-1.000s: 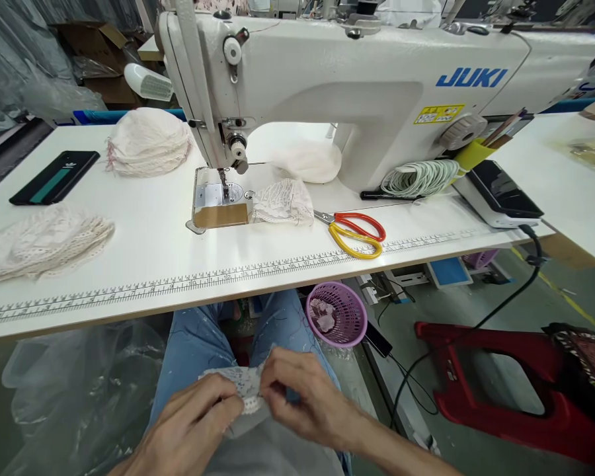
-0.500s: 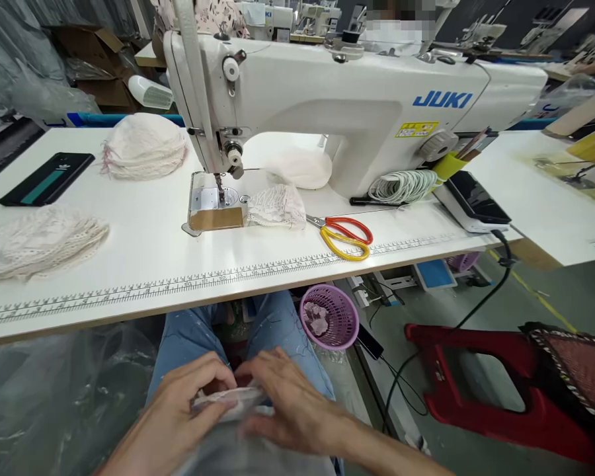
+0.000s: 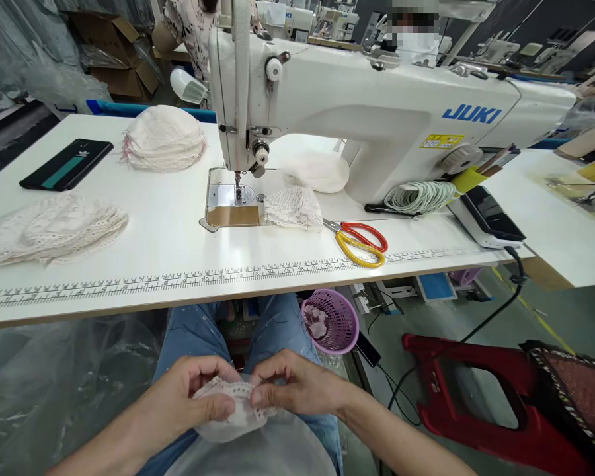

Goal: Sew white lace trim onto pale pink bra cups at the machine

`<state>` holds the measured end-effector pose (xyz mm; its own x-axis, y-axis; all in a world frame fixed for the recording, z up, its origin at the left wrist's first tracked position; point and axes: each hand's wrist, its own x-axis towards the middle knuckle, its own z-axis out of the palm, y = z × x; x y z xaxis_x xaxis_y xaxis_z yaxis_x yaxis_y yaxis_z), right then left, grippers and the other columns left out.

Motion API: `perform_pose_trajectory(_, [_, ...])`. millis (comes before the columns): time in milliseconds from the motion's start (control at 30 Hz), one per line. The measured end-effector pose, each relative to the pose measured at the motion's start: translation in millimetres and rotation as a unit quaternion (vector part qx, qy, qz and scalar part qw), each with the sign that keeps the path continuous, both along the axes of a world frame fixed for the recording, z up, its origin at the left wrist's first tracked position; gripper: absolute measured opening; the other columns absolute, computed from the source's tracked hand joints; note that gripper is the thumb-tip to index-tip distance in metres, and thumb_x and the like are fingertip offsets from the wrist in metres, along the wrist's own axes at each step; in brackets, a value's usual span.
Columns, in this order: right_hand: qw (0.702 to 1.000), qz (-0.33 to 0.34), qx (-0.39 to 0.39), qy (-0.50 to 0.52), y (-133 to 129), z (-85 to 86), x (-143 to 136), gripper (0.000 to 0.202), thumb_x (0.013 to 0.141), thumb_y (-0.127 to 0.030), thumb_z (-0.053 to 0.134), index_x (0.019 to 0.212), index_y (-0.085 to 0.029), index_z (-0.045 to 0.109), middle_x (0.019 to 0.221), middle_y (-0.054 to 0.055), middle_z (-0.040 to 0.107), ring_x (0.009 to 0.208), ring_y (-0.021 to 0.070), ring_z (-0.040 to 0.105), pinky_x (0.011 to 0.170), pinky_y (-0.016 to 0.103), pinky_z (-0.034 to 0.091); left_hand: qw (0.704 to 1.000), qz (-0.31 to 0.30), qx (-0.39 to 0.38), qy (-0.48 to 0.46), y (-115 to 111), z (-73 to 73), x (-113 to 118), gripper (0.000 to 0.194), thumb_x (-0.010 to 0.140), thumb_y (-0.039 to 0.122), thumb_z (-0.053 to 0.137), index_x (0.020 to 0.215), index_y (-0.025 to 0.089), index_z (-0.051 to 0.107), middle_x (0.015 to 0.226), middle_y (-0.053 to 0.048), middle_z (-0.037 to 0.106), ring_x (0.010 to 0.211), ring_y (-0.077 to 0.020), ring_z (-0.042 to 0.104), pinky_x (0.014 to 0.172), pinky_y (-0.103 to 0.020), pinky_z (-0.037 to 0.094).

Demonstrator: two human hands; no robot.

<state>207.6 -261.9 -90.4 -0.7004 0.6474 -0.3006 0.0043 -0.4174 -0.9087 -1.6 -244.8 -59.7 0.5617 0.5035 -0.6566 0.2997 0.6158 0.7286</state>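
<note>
Above my lap, my left hand (image 3: 193,393) pinches a small white lace-edged fabric piece (image 3: 231,423) between thumb and fingers. My right hand (image 3: 290,383) grips the same piece by its right edge. Its eyelet lace border runs between both hands. On the table stands a white JUKI sewing machine (image 3: 327,86), with a lace piece (image 3: 293,206) lying right of its needle. Scissors with red and yellow handles (image 3: 361,243) rest beside that piece. One stack of white fabric (image 3: 163,139) lies at the back left, and a lace-edged stack (image 3: 54,228) is nearer on the left.
A dark phone (image 3: 67,165) lies on the white table (image 3: 163,251) at the left. Below the front edge is a purple basket (image 3: 344,324) with scraps. A red stool (image 3: 451,423) stands at the right. People are partly visible behind the machine.
The fabric piece has turned so that its lace edge shows between my hands. My right thumb has come up onto its edge. The view has shifted, moving the machine and table rightward.
</note>
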Motion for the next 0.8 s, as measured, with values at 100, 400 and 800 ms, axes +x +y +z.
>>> perform_pose_trajectory(100, [1.0,-0.012,-0.026,0.006,1.7,0.3,-3.6,0.043,0.066,-0.052,0.075,0.076,-0.012,0.063,0.066,-0.003,0.053,0.06,0.0083,0.043,0.056,0.02,0.035,1.0,0.005,0.011,0.005,0.6,-1.5,-4.4,0.042,0.063,0.053,0.076,0.072,0.013,0.063,0.062,0.004,0.051,0.06,-0.0108,0.04,0.055,-0.02,0.028])
perform_pose_trajectory(400, [0.996,-0.044,-0.077,0.004,7.3,1.5,-12.5,0.038,0.062,-0.045,0.08,0.072,-0.011,0.067,0.065,-0.001,0.06,0.058,0.0074,0.048,0.056,0.02,0.039,0.999,-0.007,0.029,-0.027,3.8,-6.1,-13.2,0.045,0.067,0.058,0.071,0.064,0.014,0.061,0.063,0.004,0.045,0.06,-0.0107,0.034,0.054,-0.022,0.023])
perform_pose_trajectory(800, [0.989,-0.055,-0.136,0.022,14.9,13.1,-16.6,0.042,0.052,-0.044,0.086,0.068,-0.011,0.066,0.062,-0.002,0.06,0.054,0.0056,0.049,0.056,0.02,0.04,0.998,0.023,0.028,-0.046,10.6,7.7,-11.2,0.042,0.06,0.053,0.077,0.058,0.014,0.061,0.059,0.004,0.043,0.057,-0.0103,0.034,0.053,-0.023,0.023])
